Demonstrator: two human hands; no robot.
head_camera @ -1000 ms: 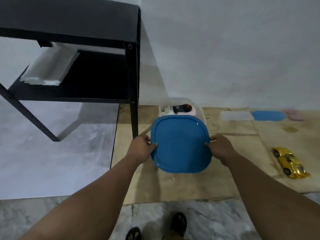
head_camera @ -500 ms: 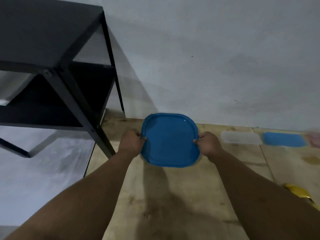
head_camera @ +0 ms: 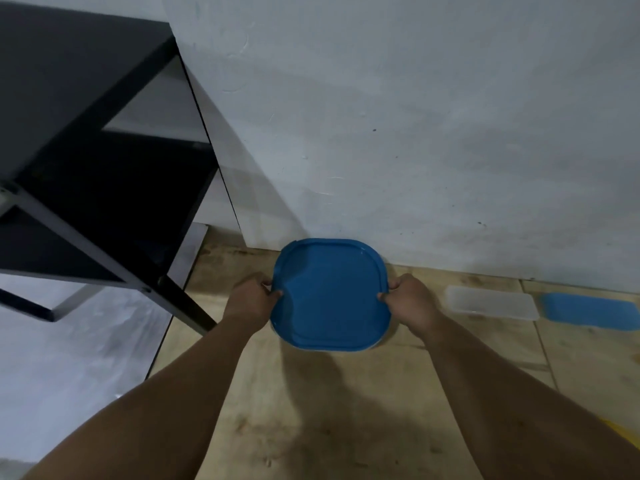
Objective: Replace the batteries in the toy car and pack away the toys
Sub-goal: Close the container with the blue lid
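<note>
A square blue lid (head_camera: 330, 296) with rounded corners covers a clear container, of which only a thin pale edge (head_camera: 379, 342) shows beneath it. My left hand (head_camera: 250, 301) grips the lid's left edge and my right hand (head_camera: 412, 301) grips its right edge. The container's contents are hidden by the lid. It sits close to the white wall on a wooden board (head_camera: 311, 427). A sliver of the yellow toy car (head_camera: 628, 434) shows at the right border.
A black two-tier metal table (head_camera: 86, 161) stands at left, its leg reaching the board near my left hand. A clear rectangular container (head_camera: 491, 303) and a second blue lid (head_camera: 592, 311) lie to the right along the wall. Grey marbled floor lies at left.
The view has moved forward and closer to the wall. The lid now covers the container fully, hiding the toys that showed behind it a second ago. Both hands stay on its edges.
</note>
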